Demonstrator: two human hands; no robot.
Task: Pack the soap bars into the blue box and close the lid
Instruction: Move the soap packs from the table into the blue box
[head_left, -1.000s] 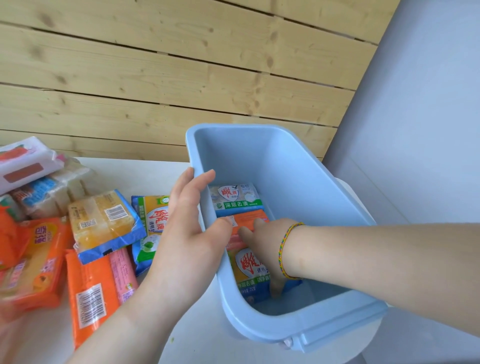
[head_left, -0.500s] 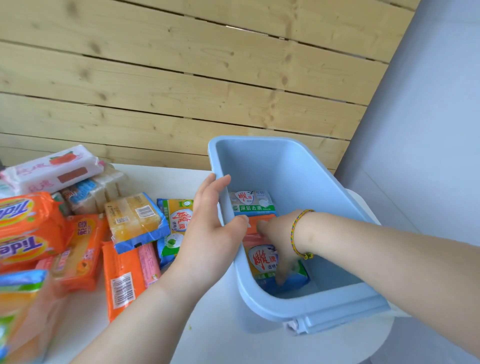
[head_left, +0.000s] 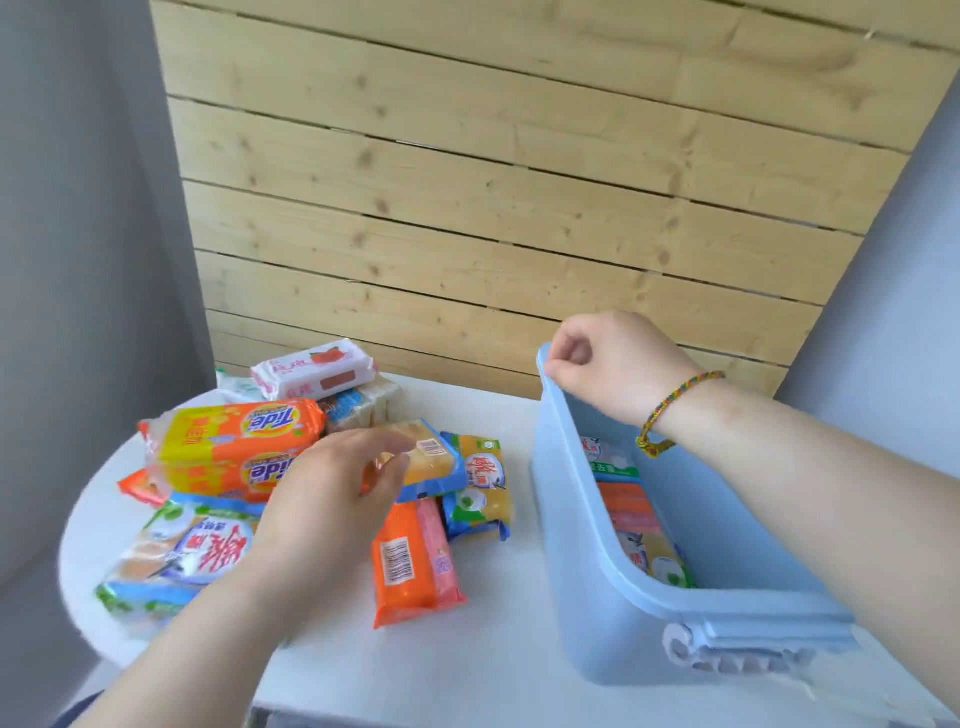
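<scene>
Your open left hand (head_left: 337, 493) hovers over the yellow, blue-edged wrapped soap bar (head_left: 423, 460), lying crosswise left of the blue plastic box (head_left: 587, 545), whose far rim your right hand (head_left: 618, 366) grips.

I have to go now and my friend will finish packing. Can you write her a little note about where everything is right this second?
Left hand: open, reaching over the yellow soap in the blue wrapper, not gripping yet.
Right hand: curled on the far rim of the blue box, steadying it.
Done: a few soap bars lie inside the box along its left wall.
Left: most bars sit in the pile on the white table, like the orange Tide pack and the orange bar. Pack them, then close the lid; no lid is in view.
</scene>
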